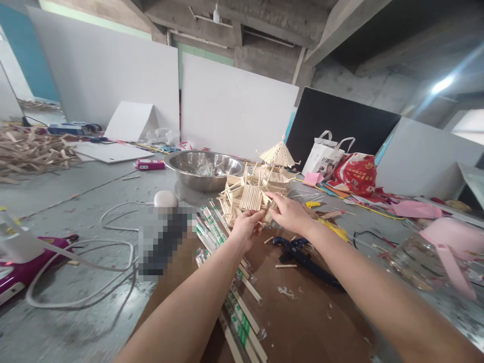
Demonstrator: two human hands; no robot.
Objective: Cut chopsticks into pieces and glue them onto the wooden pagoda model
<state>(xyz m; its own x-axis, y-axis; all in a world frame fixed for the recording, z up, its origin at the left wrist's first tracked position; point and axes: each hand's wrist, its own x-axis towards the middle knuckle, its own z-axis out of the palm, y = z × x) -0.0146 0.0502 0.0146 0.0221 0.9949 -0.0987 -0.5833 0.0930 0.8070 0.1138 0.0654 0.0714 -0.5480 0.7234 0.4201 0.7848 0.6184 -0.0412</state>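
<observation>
A small panel of wooden sticks (250,197), laid side by side, is pinched at its lower edge by my left hand (247,226), thumb and fingers closed. My right hand (290,214) is close by on the right, its bent fingers brought together at the panel's right side; what they grip is partly hidden. Just behind both hands stands a model building of wooden sticks (231,194), topped by a pointed stick roof (279,153). Under my forearms, several plastic-wrapped packs of sticks (242,315) lie on a brown board (302,317). Dark blue cutters (302,254) rest below my right wrist.
A steel basin (204,171) stands behind the model. Left of the board are a white cable (132,252) and a magenta device (41,262). A pink-lidded clear jug (412,259) is at right, with bags (355,174) farther back and a stick pile (34,151) far left.
</observation>
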